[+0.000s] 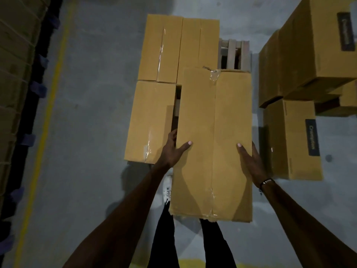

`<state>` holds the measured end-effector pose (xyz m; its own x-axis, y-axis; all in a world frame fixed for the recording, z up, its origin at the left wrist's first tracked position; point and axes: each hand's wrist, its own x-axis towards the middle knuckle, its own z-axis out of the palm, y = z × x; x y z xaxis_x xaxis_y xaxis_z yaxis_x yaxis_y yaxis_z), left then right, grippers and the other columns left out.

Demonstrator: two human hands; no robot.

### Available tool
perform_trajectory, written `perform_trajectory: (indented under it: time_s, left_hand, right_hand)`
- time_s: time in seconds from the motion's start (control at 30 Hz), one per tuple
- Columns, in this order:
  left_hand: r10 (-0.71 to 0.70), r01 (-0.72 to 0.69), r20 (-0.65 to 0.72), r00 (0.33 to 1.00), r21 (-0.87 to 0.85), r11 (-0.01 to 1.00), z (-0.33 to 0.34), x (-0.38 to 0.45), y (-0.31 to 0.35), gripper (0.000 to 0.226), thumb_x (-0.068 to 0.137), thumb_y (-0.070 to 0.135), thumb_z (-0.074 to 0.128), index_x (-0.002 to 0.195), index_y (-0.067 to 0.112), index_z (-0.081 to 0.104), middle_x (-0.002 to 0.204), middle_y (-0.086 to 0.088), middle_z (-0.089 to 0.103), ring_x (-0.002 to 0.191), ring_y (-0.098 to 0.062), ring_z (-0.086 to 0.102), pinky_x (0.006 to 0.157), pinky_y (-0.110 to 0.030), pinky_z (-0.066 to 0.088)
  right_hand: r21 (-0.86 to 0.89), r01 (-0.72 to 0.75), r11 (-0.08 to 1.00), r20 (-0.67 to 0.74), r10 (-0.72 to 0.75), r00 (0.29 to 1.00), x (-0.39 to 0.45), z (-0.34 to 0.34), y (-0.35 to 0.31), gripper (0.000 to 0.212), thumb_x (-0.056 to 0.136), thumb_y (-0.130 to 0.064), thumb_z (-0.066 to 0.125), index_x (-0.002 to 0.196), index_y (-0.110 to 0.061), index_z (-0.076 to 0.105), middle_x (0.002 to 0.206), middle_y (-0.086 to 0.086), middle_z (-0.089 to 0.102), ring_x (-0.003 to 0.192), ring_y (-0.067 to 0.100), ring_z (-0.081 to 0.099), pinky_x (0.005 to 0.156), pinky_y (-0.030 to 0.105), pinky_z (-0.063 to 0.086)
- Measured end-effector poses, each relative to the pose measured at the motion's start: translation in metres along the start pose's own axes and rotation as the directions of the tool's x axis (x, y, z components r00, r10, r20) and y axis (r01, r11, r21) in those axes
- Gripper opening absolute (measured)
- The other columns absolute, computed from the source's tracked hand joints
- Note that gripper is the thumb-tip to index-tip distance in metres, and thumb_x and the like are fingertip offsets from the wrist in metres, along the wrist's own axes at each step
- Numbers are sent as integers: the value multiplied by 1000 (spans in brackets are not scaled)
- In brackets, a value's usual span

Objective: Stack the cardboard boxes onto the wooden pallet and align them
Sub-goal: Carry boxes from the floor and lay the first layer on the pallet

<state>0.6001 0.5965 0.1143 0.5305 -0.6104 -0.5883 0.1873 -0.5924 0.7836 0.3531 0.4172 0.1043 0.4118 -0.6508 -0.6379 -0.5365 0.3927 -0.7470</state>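
Between our two hands we hold a long brown cardboard box point(212, 144) with a strip of clear tape down its top seam. Our left hand point(173, 149) clasps its left side, thumb laid flat on the top face and the fingers wrapped down the side, mostly hidden. Our right hand point(251, 161) clasps the right side likewise — thumb on top, fingers over the edge and hidden. A dark beaded bracelet point(265, 182) sits on the right wrist.

The held box lies lengthwise away from us. Its far end covers part of the slatted wooden pallet point(234, 53), whose bare slats show just beyond that end; its near end overhangs our legs. We cannot tell whether its underside touches the pallet.

Left of our left hand, just beside the held box with a narrow dark gap between them, lies a taped brown cardboard box point(150, 122). Beyond it, two more brown cardboard boxes point(179, 49) lie side by side, touching, ahead of the grip.

Right of our right hand, well apart from the pallet, stands a group of larger brown cardboard cartons with dark printed labels point(293, 140) on the grey concrete floor point(92, 113). Far left of the grip runs a yellow painted floor line point(52, 97). Below the held box a white shoe point(167, 187) shows — beside the left forearm.
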Motion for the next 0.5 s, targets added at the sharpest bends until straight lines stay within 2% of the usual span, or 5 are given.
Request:
perform_trajectory:
  time_s: [0.23, 0.37, 0.4, 0.47, 0.5]
  left_hand:
    - [-17, 15, 33, 999, 38, 999, 2, 97, -73, 78, 95, 34, 75, 158, 19, 32, 146, 5, 55, 125, -9, 54, 83, 0, 44]
    - [-36, 33, 38, 999, 64, 997, 4, 148, -115, 75, 96, 35, 74, 157, 17, 34, 146, 1, 58, 131, -14, 57, 103, -17, 49]
    - [-38, 35, 33, 999, 71, 997, 4, 159, -123, 72, 98, 34, 72, 157, 17, 34, 145, 4, 57, 131, -12, 56, 101, -13, 47]
    - [-30, 29, 6, 1000, 83, 996, 4, 178, -137, 64, 102, 32, 67, 156, 16, 36, 139, 11, 53, 127, -5, 49, 85, 3, 39]
    - [-27, 27, -6, 1000, 93, 995, 4, 189, -147, 61, 103, 31, 64, 156, 17, 37, 137, 12, 50, 126, -4, 45, 85, 1, 37]
  right_hand:
    - [15, -7, 1000, -40, 7, 999, 83, 37, 48, 74, 96, -54, 61, 162, -33, 35, 156, -6, 51, 145, 16, 46, 125, 48, 32]
    - [16, -8, 1000, -47, 9, 999, 135, 58, 83, 72, 96, -53, 60, 160, -34, 35, 152, -12, 49, 141, 11, 44, 120, 40, 32]
    - [16, -19, 1000, -49, 19, 999, 147, 63, 92, 74, 95, -54, 61, 161, -34, 35, 152, -11, 50, 141, 12, 44, 119, 40, 33]
    - [21, -22, 1000, -54, 23, 998, 171, 74, 110, 70, 98, -52, 61, 161, -33, 36, 152, -9, 52, 140, 14, 47, 118, 41, 35]
    - [26, -20, 999, -55, 21, 998, 181, 79, 118, 68, 100, -50, 60, 161, -33, 36, 150, -9, 52, 139, 13, 48, 118, 41, 36]
